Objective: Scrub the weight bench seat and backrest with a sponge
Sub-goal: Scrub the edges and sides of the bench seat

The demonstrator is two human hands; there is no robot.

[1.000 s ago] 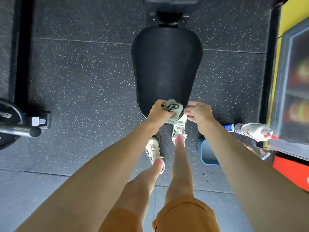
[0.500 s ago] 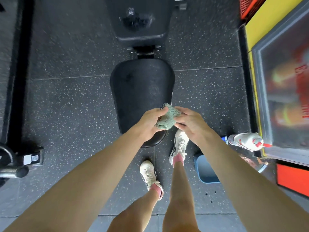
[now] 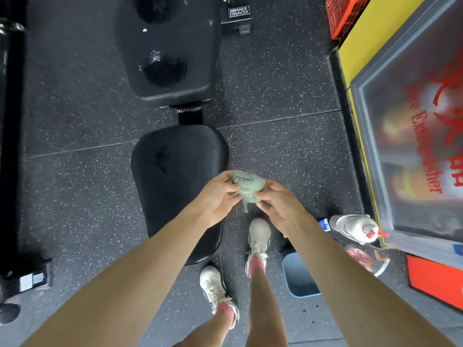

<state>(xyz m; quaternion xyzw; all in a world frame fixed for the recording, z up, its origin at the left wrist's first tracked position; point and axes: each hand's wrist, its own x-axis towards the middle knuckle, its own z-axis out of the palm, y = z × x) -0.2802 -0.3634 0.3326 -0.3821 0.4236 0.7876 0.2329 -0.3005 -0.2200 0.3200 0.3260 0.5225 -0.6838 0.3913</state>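
Observation:
A pale green mesh sponge (image 3: 249, 187) is held up in the air between both hands, over the right edge of the black bench seat (image 3: 172, 169). My left hand (image 3: 216, 196) grips its left side and my right hand (image 3: 278, 209) pinches its right side. The seat lies below and to the left of the hands. Beyond it, past a metal joint, is the black backrest (image 3: 170, 46), with torn patches and small white flecks on its surface.
A white spray bottle with a red nozzle (image 3: 355, 227) lies on the speckled rubber floor at the right, next to a blue tub (image 3: 299, 276). A glass-topped chest freezer (image 3: 413, 136) stands along the right. A black rack frame (image 3: 11, 146) runs down the left.
My view has tilted up, so the backrest now shows more fully. Both hands have closed on the sponge and lifted it off the front of the seat.

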